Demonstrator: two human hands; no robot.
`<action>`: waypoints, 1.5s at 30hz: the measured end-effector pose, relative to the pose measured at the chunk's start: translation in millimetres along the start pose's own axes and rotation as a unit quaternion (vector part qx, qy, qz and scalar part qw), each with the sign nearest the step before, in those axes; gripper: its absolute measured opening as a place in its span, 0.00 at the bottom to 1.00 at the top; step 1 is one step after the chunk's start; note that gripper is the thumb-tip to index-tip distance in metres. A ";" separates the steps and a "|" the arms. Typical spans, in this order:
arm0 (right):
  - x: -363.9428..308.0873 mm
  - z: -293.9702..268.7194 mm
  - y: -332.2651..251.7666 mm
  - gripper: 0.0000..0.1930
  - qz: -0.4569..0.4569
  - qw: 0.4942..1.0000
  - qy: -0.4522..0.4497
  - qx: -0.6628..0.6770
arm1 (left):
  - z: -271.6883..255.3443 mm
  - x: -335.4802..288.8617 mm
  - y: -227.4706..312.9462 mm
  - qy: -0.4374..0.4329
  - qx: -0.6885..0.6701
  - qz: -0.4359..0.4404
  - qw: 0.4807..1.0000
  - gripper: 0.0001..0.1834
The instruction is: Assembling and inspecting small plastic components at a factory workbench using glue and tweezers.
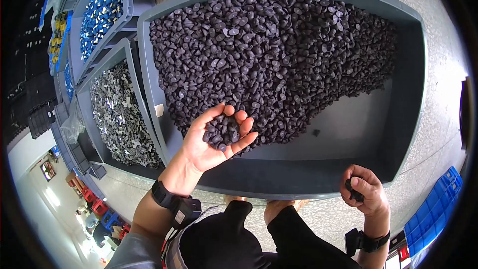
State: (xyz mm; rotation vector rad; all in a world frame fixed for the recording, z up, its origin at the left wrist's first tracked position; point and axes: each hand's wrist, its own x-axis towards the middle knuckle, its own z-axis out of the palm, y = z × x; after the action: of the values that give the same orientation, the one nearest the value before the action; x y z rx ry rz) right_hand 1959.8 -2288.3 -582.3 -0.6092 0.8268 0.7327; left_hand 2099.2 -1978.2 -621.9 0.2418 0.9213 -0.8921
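My left hand [211, 144], palm up with fingers curled, cups a handful of small dark plastic pieces [221, 132] above the large grey bin [279, 175]. The same kind of rounded dark pieces fills much of that bin, in a heap [239, 60] that slopes down toward the right. Beyond the bin's near right corner, my right hand [366, 189] is closed around several more dark pieces [355, 189]. Its fingers partly hide them. Both wrists wear dark straps with small boxes on them.
Left of the large bin, a grey crate [149, 142] holds small grey and silvery parts. Behind it another crate [128, 0] contains blue and white pieces. A blue crate [435, 209] stands at the right. Red stools [99, 206] and a person [97, 226] show at far left.
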 end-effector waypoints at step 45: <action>4.3 -31.2 -2.3 0.08 0.016 0.998 -0.037 0.058 | -0.1 46.9 -14.6 0.046 -0.045 0.028 0.998 0.09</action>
State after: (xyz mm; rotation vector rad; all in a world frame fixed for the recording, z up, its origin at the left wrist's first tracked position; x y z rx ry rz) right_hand 1950.2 -2310.9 -602.1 -0.4636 0.8057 0.7262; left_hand 2101.6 -2013.8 -655.7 0.2309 1.0337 -0.7904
